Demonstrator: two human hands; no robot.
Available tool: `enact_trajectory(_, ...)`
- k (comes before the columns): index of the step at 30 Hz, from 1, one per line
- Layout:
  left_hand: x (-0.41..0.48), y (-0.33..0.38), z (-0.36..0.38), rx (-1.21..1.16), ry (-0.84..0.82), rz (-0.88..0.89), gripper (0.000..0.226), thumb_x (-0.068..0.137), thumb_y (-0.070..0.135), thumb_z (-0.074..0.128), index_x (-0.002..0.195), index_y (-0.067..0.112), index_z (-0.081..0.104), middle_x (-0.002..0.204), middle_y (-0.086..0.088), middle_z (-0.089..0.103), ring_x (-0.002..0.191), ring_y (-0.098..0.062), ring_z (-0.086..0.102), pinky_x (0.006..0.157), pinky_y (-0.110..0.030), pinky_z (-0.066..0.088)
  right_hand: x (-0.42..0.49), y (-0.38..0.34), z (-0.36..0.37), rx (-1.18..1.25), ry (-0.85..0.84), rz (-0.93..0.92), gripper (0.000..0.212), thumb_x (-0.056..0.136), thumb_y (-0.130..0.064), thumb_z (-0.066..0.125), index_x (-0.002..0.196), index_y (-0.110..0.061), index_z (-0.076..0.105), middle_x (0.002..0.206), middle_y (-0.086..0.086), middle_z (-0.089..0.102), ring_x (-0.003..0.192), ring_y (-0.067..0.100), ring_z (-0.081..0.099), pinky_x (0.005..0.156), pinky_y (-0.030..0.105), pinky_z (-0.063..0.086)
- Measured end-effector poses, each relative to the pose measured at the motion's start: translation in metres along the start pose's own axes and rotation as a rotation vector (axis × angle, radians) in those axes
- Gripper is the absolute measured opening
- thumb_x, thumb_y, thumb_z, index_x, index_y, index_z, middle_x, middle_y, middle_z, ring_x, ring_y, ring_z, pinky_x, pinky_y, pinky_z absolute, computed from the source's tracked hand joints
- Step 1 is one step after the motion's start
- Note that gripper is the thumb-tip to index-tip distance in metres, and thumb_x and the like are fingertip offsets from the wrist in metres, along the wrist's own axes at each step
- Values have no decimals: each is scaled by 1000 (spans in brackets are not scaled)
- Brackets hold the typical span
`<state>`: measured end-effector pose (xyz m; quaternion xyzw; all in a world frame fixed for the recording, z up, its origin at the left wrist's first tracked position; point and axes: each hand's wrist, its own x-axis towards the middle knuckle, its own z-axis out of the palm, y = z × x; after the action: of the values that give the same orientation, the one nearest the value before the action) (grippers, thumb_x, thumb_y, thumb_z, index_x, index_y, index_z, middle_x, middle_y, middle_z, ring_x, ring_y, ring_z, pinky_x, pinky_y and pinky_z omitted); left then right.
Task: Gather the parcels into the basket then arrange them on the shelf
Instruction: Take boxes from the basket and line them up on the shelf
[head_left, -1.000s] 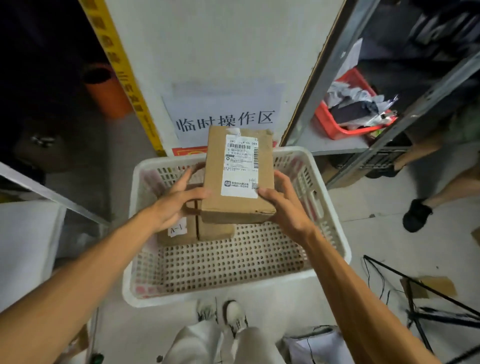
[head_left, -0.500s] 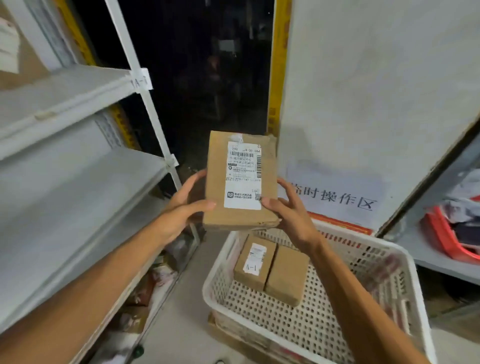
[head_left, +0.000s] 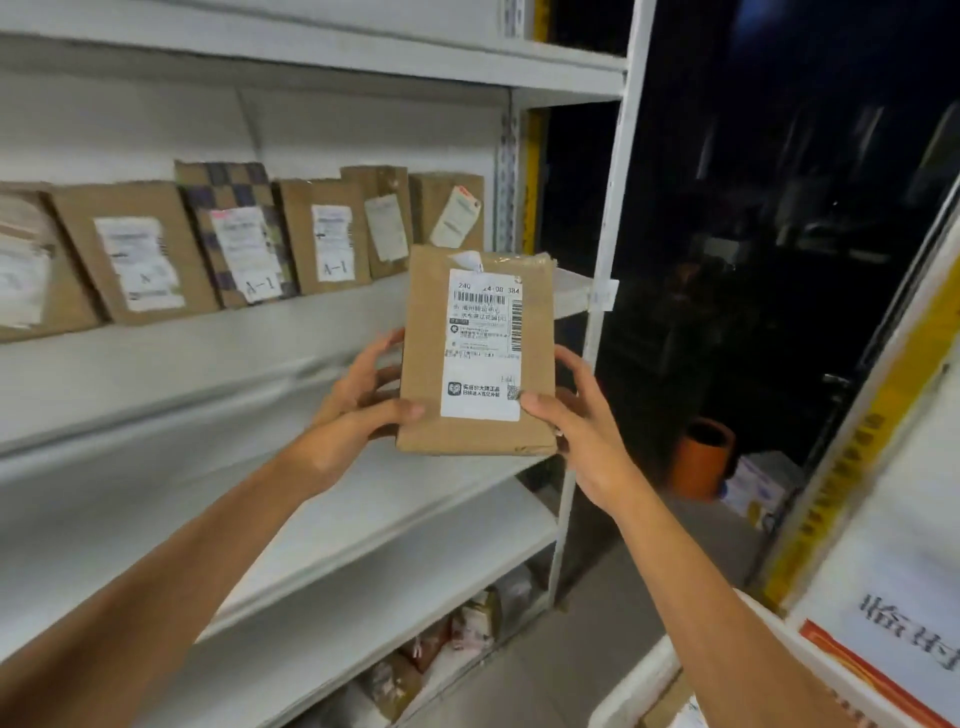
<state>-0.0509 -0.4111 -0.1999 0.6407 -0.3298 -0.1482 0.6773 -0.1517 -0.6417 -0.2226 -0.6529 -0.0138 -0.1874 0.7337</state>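
- At the bottom right edge, only a curved white strip of the basket (head_left: 631, 686) is seen; the rest is cut off.
- Beside it, a white sign (head_left: 898, 629) is cut off by the frame; only the characters "临时" can be read.
- One brown cardboard parcel (head_left: 427, 332) is held upright in the air in front of the shelf (head_left: 208, 364), between two hands.
- The parcel's lower left edge is gripped by the left hand (head_left: 358, 410), thumb on the front, fingers curled behind.
- Its lower right edge is gripped by the right hand (head_left: 576, 431), thumb pressed on the label's corner, fingers wrapped around the side.
- On the parcel's white label, "240" and "384", two barcodes and a QR code are seen; the smaller print is too fine to read.
- Six parcels (head_left: 322, 234) are leaned in a row on the upper shelf board; the leftmost is cut off, and one is checkered.
- "A-1" is handwritten on two of them; the other labels are blurred.
- Blurred packages (head_left: 467, 629) are seen on the lowest board; no count can be given.
- Farther back, in the dark, one orange cylinder (head_left: 701, 457) is made out on the floor.
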Motion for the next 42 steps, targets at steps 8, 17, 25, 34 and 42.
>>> enact_trajectory(8, -36, 50, -130, 126, 153, 167, 82, 62, 26, 74, 134, 48, 41, 131, -3, 59, 121, -23, 55, 88, -38, 48, 65, -6, 140, 65, -161, -103, 63, 62, -36, 80, 116, -55, 54, 122, 10, 68, 114, 28, 64, 82, 42, 57)
enact_trajectory(17, -75, 63, -227, 249, 348, 206, 83, 68, 30, 71, 143, 37, 35, 133, -5, 58, 123, -26, 54, 94, -44, 47, 113, 6, 252, 99, -311, -103, 68, 59, -35, 82, 119, -48, 52, 115, 8, 70, 107, 26, 68, 86, 45, 58)
enact_trajectory(25, -99, 58, -287, 285, 551, 151, 94, 58, 36, 84, 140, 39, 39, 133, -5, 59, 124, -26, 54, 105, -57, 40, 166, 34, 325, 99, -498, -71, 69, 57, -41, 84, 117, -53, 52, 117, 4, 71, 115, 22, 64, 91, 38, 56)
enact_trajectory(34, -138, 73, -345, 351, 689, 64, 110, 55, 51, 87, 148, 33, 29, 136, -1, 57, 127, -19, 53, 103, -43, 46, 207, 59, 426, 148, -756, -30, 85, 56, -35, 88, 129, -42, 44, 121, 8, 69, 115, 26, 64, 98, 51, 52)
enact_trajectory(42, -170, 74, -411, 561, 686, -21, 112, 64, 51, 82, 148, 51, 8, 152, 14, 36, 138, -17, 38, 110, -62, 31, 212, 78, 513, 108, -782, -125, 76, 63, -26, 84, 124, -47, 43, 126, 1, 64, 118, 16, 61, 99, 38, 52)
